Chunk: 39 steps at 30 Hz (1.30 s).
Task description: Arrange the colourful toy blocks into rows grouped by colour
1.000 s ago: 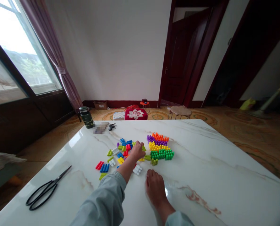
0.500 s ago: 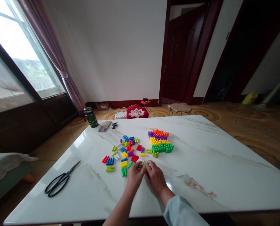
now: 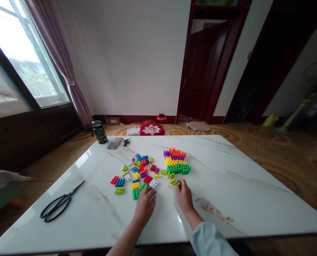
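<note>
Small plastic pieces shaped like rounded pegs lie on the white marble-patterned table (image 3: 102, 217). My right hand (image 3: 184, 196) pinches a cluster of yellow-green pegs (image 3: 174, 182) between thumb and fingers. Right beyond it, more yellow-green pegs (image 3: 170, 175) stand upright beside the block of green pegs (image 3: 178, 169). My left hand (image 3: 145, 203) hovers low at the near edge of the loose pile, thumb apart from its bent fingers, and I see nothing in it. White pegs (image 3: 153, 183) and red pegs (image 3: 148, 179) lie just past its fingertips.
Behind the green block stand rows of yellow pegs (image 3: 175, 162), purple pegs (image 3: 173, 155) and orange pegs (image 3: 177, 152). Black-handled scissors (image 3: 62, 202) lie at left. A camouflage flask (image 3: 99, 132), a phone (image 3: 115, 143) and keys (image 3: 126, 142) sit at the far left edge.
My hands were together at the near side of the pile and have parted. The right one has carried the yellow-green pegs forward and right toward the upright rows; the left has drawn slightly left.
</note>
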Motion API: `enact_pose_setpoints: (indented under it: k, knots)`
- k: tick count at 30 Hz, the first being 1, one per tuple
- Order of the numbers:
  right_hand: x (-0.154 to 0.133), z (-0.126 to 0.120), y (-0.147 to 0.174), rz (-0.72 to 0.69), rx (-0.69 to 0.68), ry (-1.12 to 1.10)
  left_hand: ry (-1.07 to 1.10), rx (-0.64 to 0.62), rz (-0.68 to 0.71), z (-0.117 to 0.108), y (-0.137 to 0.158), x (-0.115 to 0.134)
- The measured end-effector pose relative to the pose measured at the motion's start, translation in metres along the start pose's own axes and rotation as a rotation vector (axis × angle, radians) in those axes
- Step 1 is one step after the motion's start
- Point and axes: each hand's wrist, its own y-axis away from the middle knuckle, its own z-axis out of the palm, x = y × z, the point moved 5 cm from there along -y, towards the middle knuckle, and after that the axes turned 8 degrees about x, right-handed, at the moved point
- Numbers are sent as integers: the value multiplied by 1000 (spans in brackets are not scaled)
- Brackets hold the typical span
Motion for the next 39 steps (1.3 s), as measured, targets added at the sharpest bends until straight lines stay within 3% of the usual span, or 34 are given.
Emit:
enact_pose_setpoints:
  k: [6, 12, 23, 31, 33, 37, 39]
  knots:
    - [23, -18, -37, -43, 4, 124, -4, -13, -23, 2, 0, -2]
    - [32, -14, -53, -23, 32, 210, -2, -9, -23, 4, 0, -4]
    - [30, 11, -54, -19, 25, 185, 3, -15, -37, 2, -1, -1]
    - [12, -6, -35, -20, 149, 134, 9, -21, -32, 1, -2, 1]
    - [-2, -2, -24, -44, 30, 118, 13, -18, -38, 1, -2, 2]
    - [-41, 21, 4, -228, -402, 126, 22, 4, -74, 2, 2, 1]
    - [-52, 27, 13, -299, -492, 203, 57, 3, -96, 2, 3, 0]
